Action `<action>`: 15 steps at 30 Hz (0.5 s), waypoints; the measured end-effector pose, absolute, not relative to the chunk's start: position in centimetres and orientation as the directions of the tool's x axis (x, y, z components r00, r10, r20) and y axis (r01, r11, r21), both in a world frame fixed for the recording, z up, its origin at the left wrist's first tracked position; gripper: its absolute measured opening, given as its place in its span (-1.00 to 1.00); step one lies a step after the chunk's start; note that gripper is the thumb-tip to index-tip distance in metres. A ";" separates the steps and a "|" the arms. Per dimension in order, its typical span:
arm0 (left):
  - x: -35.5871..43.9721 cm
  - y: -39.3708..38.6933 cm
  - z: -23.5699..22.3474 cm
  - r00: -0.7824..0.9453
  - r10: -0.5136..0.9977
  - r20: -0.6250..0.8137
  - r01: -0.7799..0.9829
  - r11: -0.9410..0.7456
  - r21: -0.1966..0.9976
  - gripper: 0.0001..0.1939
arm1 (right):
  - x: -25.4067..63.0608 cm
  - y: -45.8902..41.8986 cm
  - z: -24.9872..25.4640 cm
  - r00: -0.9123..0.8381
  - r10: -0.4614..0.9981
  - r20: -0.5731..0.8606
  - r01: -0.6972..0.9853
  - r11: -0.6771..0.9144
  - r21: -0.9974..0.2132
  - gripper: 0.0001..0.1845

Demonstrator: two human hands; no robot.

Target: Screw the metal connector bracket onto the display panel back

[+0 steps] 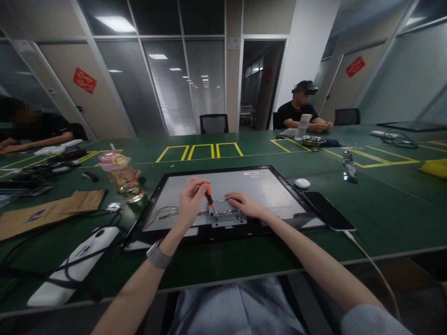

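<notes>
A screwdriver (209, 196) slants down to a metal bracket (228, 222) on a flat panel (272, 188).
A white power strip (75, 267) lies near left on the green table (223, 265); mid-table, the bracket sits by the panel's near edge. The left hand (190, 202) has its fingertips pinched on the screwdriver's orange-and-black handle; the right hand (243, 204) rests by the bracket's right part, though I cannot tell whether it grips. A phone (328, 210) lies just right, a pink-lidded bottle (122, 176) stands left, and a person (298, 111) sits far right.
</notes>
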State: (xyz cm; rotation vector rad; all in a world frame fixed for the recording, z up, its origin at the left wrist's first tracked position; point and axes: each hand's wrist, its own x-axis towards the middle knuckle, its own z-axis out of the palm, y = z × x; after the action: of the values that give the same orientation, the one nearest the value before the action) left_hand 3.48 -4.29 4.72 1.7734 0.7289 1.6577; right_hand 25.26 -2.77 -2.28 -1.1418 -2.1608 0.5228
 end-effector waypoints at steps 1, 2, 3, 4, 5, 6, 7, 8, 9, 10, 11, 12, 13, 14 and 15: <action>3.5 -4.3 4.8 0.081 0.744 0.664 0.002 -0.666 0.746 -0.84 | 25.2 -2.8 -2.3 -0.424 0.839 0.341 0.592 0.542 -0.597 -0.68; 3.4 -4.4 4.8 0.092 0.749 0.656 -0.001 -0.659 0.752 -0.82 | 25.2 -2.8 -2.3 -0.423 0.841 0.337 0.597 0.539 -0.595 -0.67; 3.4 -4.4 4.7 0.106 0.756 0.646 -0.021 -0.648 0.762 -0.79 | 25.2 -2.8 -2.3 -0.424 0.841 0.335 0.600 0.538 -0.592 -0.67; 3.4 -4.4 4.6 0.115 0.764 0.635 -0.057 -0.633 0.772 -0.76 | 25.2 -2.8 -2.3 -0.426 0.840 0.335 0.601 0.540 -0.590 -0.66; 3.4 -4.3 4.5 0.123 0.769 0.628 -0.083 -0.622 0.778 -0.74 | 25.2 -2.8 -2.4 -0.429 0.837 0.339 0.598 0.544 -0.588 -0.66; 3.5 -4.3 4.4 0.124 0.769 0.628 -0.094 -0.621 0.778 -0.73 | 25.2 -2.8 -2.4 -0.431 0.834 0.344 0.594 0.549 -0.588 -0.66; 3.5 -4.3 4.4 0.117 0.763 0.635 -0.084 -0.630 0.772 -0.74 | 25.2 -2.8 -2.4 -0.433 0.832 0.348 0.590 0.553 -0.588 -0.66; 3.5 -4.3 4.4 0.103 0.754 0.649 -0.057 -0.647 0.760 -0.77 | 25.2 -2.8 -2.4 -0.435 0.829 0.351 0.586 0.557 -0.589 -0.66; 3.6 -4.4 4.5 0.082 0.742 0.666 -0.023 -0.666 0.745 -0.80 | 25.2 -2.9 -2.4 -0.435 0.829 0.351 0.584 0.557 -0.590 -0.65; 3.6 -4.4 4.6 0.059 0.730 0.681 0.011 -0.683 0.731 -0.82 | 25.2 -2.9 -2.4 -0.434 0.831 0.348 0.586 0.554 -0.591 -0.65; 3.6 -4.5 4.7 0.041 0.722 0.691 0.041 -0.692 0.721 -0.84 | 25.2 -3.0 -2.3 -0.433 0.833 0.343 0.590 0.550 -0.590 -0.65; 3.6 -4.6 4.8 0.030 0.718 0.695 0.065 -0.695 0.716 -0.84 | 25.2 -3.0 -2.3 -0.433 0.835 0.338 0.596 0.547 -0.588 -0.64; 3.6 -4.6 4.8 0.027 0.719 0.694 0.085 -0.693 0.716 -0.84 | 25.2 -3.0 -2.3 -0.434 0.837 0.333 0.601 0.545 -0.585 -0.64; 3.6 -4.6 4.9 0.032 0.726 0.687 0.094 -0.686 0.721 -0.83 | 25.2 -3.0 -2.2 -0.436 0.837 0.330 0.604 0.544 -0.582 -0.63; 3.5 -4.6 4.8 0.044 0.737 0.674 0.088 -0.675 0.733 -0.82 | 25.2 -3.0 -2.2 -0.440 0.836 0.329 0.606 0.546 -0.579 -0.62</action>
State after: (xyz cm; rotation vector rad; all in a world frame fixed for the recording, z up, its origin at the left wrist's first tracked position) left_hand 3.50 -4.61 4.83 1.8220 0.8293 1.6769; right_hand 25.20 -3.04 -2.25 -1.1578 -2.1937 0.5091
